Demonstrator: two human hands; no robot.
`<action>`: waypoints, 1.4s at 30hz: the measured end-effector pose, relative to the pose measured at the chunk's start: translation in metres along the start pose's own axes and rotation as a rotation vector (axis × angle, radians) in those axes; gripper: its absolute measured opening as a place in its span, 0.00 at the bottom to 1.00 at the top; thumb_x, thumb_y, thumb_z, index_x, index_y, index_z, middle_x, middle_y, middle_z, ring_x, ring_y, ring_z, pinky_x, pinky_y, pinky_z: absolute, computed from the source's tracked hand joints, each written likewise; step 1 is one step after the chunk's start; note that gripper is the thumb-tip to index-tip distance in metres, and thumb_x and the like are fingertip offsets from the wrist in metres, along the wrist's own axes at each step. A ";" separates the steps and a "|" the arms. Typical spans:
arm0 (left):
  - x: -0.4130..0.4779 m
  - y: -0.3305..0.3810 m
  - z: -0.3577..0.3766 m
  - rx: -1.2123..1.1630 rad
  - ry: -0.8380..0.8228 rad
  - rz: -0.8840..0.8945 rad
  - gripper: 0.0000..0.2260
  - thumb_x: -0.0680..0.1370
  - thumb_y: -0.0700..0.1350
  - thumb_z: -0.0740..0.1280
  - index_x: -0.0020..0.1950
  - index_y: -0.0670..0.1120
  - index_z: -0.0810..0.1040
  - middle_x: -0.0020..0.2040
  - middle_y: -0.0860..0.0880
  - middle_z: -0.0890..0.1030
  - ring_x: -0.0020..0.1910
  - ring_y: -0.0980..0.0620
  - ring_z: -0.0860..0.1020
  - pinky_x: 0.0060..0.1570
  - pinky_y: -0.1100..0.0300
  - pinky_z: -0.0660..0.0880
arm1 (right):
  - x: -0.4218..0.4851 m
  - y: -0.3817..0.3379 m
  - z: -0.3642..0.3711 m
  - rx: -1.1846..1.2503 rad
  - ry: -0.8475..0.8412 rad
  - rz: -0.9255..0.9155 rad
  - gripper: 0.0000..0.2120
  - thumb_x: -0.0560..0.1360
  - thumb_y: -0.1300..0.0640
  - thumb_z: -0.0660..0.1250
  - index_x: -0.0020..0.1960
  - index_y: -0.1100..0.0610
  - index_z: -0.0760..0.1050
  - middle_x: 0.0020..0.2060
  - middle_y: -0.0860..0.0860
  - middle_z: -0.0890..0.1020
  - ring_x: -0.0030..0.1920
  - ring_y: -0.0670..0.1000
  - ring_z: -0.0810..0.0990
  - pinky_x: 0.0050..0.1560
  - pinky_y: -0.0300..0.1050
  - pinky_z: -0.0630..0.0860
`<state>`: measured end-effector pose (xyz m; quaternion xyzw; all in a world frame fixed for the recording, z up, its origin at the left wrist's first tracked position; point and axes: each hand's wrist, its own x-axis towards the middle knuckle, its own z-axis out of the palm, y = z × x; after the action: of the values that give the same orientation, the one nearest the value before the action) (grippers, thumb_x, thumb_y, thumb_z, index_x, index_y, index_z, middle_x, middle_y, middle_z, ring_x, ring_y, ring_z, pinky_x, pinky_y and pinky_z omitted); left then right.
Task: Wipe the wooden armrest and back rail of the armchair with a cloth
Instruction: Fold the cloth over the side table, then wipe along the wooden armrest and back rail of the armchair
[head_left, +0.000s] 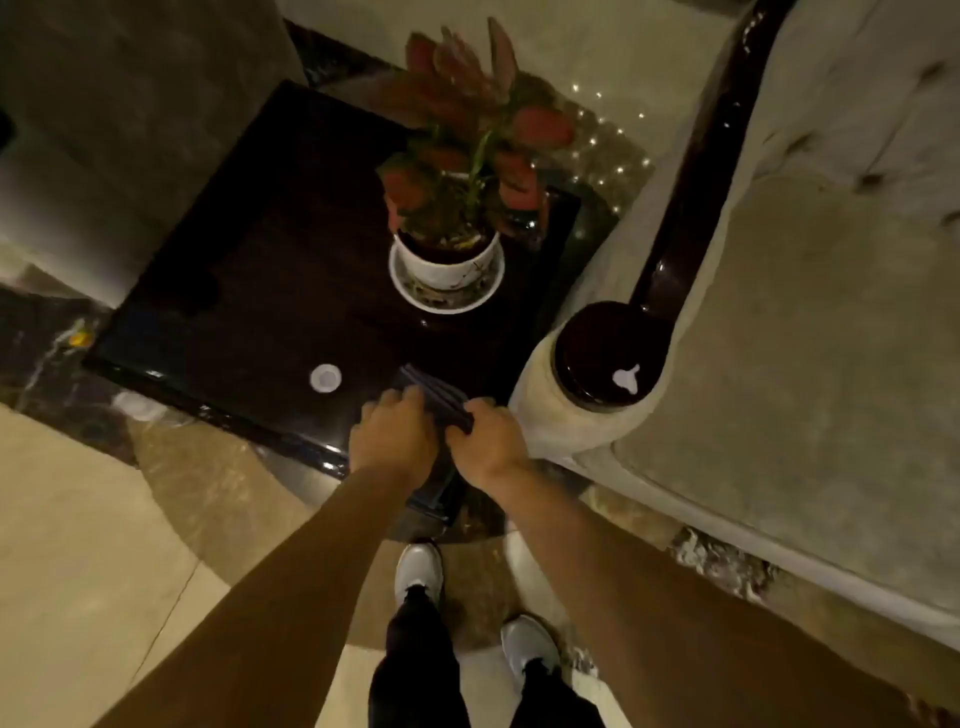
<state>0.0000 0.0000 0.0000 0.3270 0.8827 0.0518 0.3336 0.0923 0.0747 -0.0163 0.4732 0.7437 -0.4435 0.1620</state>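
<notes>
Your left hand (392, 441) and right hand (488, 441) are together, both gripping the dark cloth (436, 397) on the near edge of the side table (249, 270). Pickup step. Next: carry it right to the armrest (613, 353).

dark cloth (436, 397), red-leaved plant (467, 140), white pot (447, 265)

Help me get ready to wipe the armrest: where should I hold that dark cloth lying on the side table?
Probably take the dark cloth at its near end, coming from above at the table's front edge. It lies folded and flat near that corner, and the left hand and right hand already rest there. A grip gathering the folded layers leaves its far end free for the wooden armrest.
</notes>
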 end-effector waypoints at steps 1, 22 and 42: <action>0.006 -0.009 0.004 -0.019 0.022 -0.043 0.15 0.80 0.49 0.60 0.65 0.44 0.70 0.64 0.39 0.72 0.63 0.36 0.70 0.58 0.38 0.73 | 0.003 0.000 0.009 0.045 0.027 0.024 0.23 0.79 0.53 0.64 0.72 0.57 0.66 0.70 0.61 0.69 0.66 0.62 0.72 0.65 0.52 0.71; 0.050 -0.031 0.046 -0.719 -0.231 -0.196 0.15 0.74 0.46 0.74 0.58 0.44 0.79 0.51 0.45 0.83 0.54 0.42 0.81 0.49 0.53 0.78 | 0.040 0.037 0.034 0.859 -0.025 0.507 0.26 0.73 0.60 0.71 0.70 0.56 0.70 0.68 0.58 0.75 0.65 0.59 0.75 0.63 0.50 0.73; 0.007 0.125 -0.036 -0.789 0.149 0.275 0.20 0.75 0.34 0.65 0.65 0.49 0.76 0.61 0.49 0.79 0.58 0.52 0.78 0.60 0.49 0.77 | -0.045 0.035 -0.150 -0.367 0.658 -0.389 0.31 0.80 0.41 0.57 0.79 0.51 0.54 0.79 0.53 0.56 0.79 0.55 0.49 0.77 0.56 0.54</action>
<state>0.0417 0.1057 0.0624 0.2845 0.7651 0.4532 0.3582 0.1710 0.1766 0.0792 0.4035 0.8979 -0.1514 -0.0893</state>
